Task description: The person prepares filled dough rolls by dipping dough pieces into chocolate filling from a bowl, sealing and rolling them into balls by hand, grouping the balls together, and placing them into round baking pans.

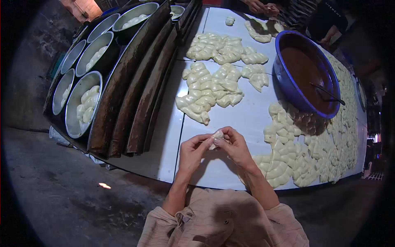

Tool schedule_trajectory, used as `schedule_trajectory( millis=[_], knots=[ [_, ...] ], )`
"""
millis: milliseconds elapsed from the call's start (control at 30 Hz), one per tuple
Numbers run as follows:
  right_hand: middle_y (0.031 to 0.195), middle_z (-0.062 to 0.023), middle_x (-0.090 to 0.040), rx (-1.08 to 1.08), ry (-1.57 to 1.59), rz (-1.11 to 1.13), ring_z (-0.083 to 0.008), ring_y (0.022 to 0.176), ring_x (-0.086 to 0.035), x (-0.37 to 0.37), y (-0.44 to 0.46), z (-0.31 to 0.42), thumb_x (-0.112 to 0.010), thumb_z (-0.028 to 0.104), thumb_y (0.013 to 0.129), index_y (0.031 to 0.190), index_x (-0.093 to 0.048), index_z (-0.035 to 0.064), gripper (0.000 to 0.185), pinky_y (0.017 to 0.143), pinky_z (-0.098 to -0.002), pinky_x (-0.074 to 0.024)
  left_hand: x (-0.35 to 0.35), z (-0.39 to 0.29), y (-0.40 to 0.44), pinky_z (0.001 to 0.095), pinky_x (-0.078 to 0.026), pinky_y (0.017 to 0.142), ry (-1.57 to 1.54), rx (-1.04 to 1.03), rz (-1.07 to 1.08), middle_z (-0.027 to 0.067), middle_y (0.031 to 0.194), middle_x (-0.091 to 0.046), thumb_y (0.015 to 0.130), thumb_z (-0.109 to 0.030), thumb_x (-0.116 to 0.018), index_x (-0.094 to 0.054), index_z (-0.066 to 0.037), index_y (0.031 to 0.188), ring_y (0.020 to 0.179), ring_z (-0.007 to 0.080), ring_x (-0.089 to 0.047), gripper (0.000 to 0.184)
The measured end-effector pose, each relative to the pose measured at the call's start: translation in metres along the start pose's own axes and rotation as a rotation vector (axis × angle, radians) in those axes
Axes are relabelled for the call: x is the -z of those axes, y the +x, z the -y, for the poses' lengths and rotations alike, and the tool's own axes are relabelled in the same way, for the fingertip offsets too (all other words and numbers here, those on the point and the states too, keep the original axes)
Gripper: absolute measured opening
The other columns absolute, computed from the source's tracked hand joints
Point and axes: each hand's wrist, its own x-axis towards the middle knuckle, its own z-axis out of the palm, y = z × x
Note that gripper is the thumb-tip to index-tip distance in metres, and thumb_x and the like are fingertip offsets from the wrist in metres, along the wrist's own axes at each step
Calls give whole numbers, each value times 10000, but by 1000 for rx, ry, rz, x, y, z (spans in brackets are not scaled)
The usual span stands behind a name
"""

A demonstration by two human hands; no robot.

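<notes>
Between the fingertips of both hands is a small piece of pale dough (217, 136), held above the white tabletop near its front edge. My left hand (193, 153) pinches it from the left, thumb and fingers pressed together. From the other side my right hand (236, 149) grips the same piece, its thumb on top. Ahead of my hands lie joined dough pieces (210, 88) in flat, shiny clusters. A larger spread of dough (284, 160) covers the table to the right of my right hand.
Stacked dark trays (135, 94) at left carry several metal tins (75, 123), some with dough inside. A blue basin (284, 82) of brown filling (306, 76) with a spoon (329, 94) stands at right. Another person's hands (261, 7) show at the far edge of the white table (230, 119).
</notes>
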Motion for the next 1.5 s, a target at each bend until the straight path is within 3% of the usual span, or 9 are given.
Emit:
schedule_trajectory(
  millis=[533,800,867,967,1067,1200,1300,1400,1500],
  knots=[
    [944,-53,-682,-88,-380,54,-105,815,-589,8,-5,17,-697,216,893,1082,-656,-29,312,740,-267,-490,4,3,-2,243,-524,757,-29,99,34,101,972,-722,852,-101,-741,-693,30,1092,842,112,-662,278],
    [647,-85,-556,-35,-782,274,-110,630,-498,17,-12,42,-665,242,848,905,-666,-1,250,555,-286,-398,14,8,12,237,-510,729,62,118,144,86,891,-708,805,-126,-790,-703,16,983,788,106,-635,244],
    [666,-82,-566,-154,-803,578,-103,671,-526,26,-16,59,-653,223,847,878,-662,10,215,620,-283,-443,13,4,21,230,-502,695,127,24,8,67,878,-705,834,-136,-765,-719,32,1010,777,99,-629,248],
    [804,-23,-622,-121,-458,371,-97,763,-558,38,-23,46,-652,218,883,940,-669,17,209,699,-252,-463,19,2,48,205,-461,552,318,-289,-193,51,856,-704,879,-154,-731,-732,6,1060,730,72,-609,242],
    [902,-27,-619,-142,-155,59,-97,813,-575,42,-20,46,-626,223,932,1116,-630,21,273,725,-256,-483,17,6,68,394,-449,890,1185,-689,-259,161,1274,-589,874,-219,-716,-731,-130,1127,1071,251,-585,268],
    [968,-37,-623,26,-50,-87,-104,823,-588,48,-20,38,-572,177,968,1247,-577,12,324,711,-262,-504,14,27,75,671,-194,1064,1423,-599,-186,244,1543,-234,979,-310,-534,-547,-216,1378,1388,377,-271,410],
    [980,-53,-648,48,17,-141,-105,846,-623,61,-20,36,-619,153,951,1222,-598,7,308,705,-246,-536,3,20,59,702,-127,1080,1346,-673,-177,243,1549,-210,955,-314,-578,-502,-195,1421,1421,388,-234,487],
    [960,-61,-669,93,89,-153,-98,798,-648,55,-20,37,-672,134,924,1182,-615,2,295,638,-232,-564,-31,-11,36,509,-322,1090,886,-739,12,202,1283,-570,846,-258,-746,-595,-68,1318,1259,303,-496,531],
    [927,-51,-674,100,56,-149,-98,769,-647,51,-21,42,-664,133,924,1160,-623,5,272,617,-228,-556,-63,-17,35,236,-523,647,188,-69,332,87,951,-699,862,-167,-756,-678,16,1150,811,97,-635,351]
  ],
)
